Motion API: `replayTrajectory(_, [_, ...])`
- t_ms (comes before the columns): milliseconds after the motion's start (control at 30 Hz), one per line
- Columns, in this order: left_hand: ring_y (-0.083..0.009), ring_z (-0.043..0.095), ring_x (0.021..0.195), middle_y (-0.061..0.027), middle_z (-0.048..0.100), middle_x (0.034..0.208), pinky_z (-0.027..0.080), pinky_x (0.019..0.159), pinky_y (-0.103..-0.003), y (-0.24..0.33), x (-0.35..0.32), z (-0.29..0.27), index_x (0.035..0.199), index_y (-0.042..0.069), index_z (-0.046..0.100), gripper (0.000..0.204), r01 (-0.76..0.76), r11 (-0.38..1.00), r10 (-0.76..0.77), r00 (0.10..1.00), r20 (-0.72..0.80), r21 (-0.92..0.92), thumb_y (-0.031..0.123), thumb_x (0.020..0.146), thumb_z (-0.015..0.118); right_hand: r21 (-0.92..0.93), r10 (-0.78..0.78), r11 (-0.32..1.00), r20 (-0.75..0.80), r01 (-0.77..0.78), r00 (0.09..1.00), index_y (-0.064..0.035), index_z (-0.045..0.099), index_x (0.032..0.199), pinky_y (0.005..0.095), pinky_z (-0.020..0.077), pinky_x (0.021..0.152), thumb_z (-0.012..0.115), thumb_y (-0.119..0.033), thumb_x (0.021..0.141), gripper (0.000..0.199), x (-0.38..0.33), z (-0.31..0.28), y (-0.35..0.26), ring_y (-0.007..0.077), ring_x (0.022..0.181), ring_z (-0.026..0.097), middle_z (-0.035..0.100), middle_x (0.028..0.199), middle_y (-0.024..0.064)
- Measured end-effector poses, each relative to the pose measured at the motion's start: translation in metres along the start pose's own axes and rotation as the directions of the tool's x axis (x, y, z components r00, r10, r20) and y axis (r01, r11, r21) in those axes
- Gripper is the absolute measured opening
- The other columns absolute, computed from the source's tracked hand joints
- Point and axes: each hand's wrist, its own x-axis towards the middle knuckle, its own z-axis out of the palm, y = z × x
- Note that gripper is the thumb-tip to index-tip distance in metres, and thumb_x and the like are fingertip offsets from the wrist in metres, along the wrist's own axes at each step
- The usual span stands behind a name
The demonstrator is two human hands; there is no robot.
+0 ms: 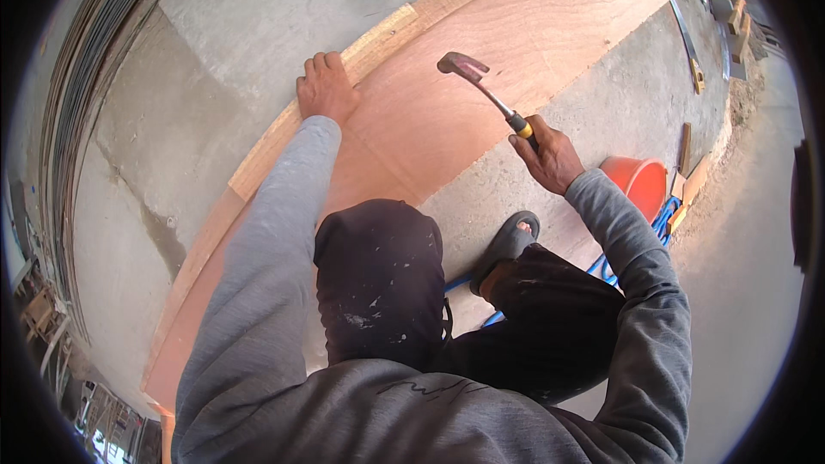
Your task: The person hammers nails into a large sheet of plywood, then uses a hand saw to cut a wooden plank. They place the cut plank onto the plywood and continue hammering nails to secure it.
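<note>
A claw hammer [468, 70] with a black and yellow grip is in my right hand [550, 156], its head raised over a reddish plywood sheet [455, 112]. My left hand [328, 88] rests on a strip of wood [378, 41] along the sheet's far left edge, fingers curled over its outer side. Whether anything small sits under those fingers is hidden. The strip's lighter length meets other lengths of wood end to end along that edge. My knee lies over the near part of the plywood.
An orange bucket [636, 182] stands on the concrete to the right, with a blue hose [663, 222] beside it. A handsaw [687, 47] lies at the far right near wood scraps [737, 21]. Long thin rods [73, 94] run along the left. My sandalled foot [509, 245] is near the sheet.
</note>
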Motion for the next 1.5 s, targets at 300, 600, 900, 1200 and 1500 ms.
replayTrajectory(300, [-0.0338,0.054,0.123,-0.0142,0.058,0.126,0.05,0.099,-0.047,0.005,0.003,0.008,0.125,0.004,0.05,0.067,-0.013,0.996,0.02,0.997,-0.069,0.093,0.035,0.075,0.083,0.165,0.063,0.985,-0.072,-0.051,0.995,-0.008,0.058,0.117,0.0483,0.0541,0.079,0.071,-0.018,0.088,0.033,-0.107,0.077,0.121,0.0383,0.088,0.066,0.06,0.103,0.0172])
replayTrajectory(600, [-0.0422,0.044,0.134,-0.0272,0.048,0.142,0.04,0.111,-0.05,-0.016,0.019,0.007,0.147,-0.004,0.035,0.09,-0.102,0.98,0.085,0.991,0.102,0.169,0.034,0.081,0.082,0.517,0.513,0.842,-0.682,-0.152,0.522,-0.0035,0.074,0.103,0.037,0.0538,0.082,0.061,-0.004,0.092,0.017,-0.182,-0.001,0.342,0.0295,0.089,0.069,0.072,0.097,0.015])
replayTrajectory(900, [-0.0407,0.042,0.137,-0.026,0.046,0.145,0.036,0.115,-0.047,0.003,-0.025,-0.02,0.149,-0.004,0.038,0.072,-0.318,0.946,0.323,0.922,-0.215,0.058,0.018,0.09,0.073,0.088,0.622,0.766,-0.356,-0.637,0.698,-0.009,0.077,0.105,0.0449,0.0558,0.089,0.062,-0.012,0.087,0.023,-0.163,-0.016,0.5,0.0357,0.097,0.071,0.075,0.101,0.0162])
replayTrajectory(1200, [-0.033,0.057,0.125,-0.0213,0.056,0.135,0.046,0.106,-0.043,0.003,-0.062,-0.029,0.143,-0.003,0.046,0.057,-0.277,0.954,0.245,0.94,-0.239,-0.111,0.005,0.091,0.067,0.236,0.662,0.725,-0.495,-0.647,0.562,-0.0036,0.075,0.099,0.0435,0.0567,0.077,0.064,-0.017,0.09,0.02,-0.176,-0.029,0.472,0.0328,0.085,0.073,0.074,0.092,0.0198])
replayTrajectory(1500, [-0.0124,0.063,0.082,-0.005,0.068,0.09,0.049,0.072,-0.026,0.198,-0.071,-0.038,0.112,0.002,0.074,0.023,-0.343,0.509,0.592,0.805,0.032,-0.789,0.0,0.09,0.068,0.866,0.631,-0.036,-0.366,0.498,0.684,-0.0015,0.067,0.115,0.0216,0.0375,0.048,0.066,-0.022,0.1,0.026,-0.141,-0.018,0.235,0.0068,0.059,0.05,0.06,0.084,0.0008])
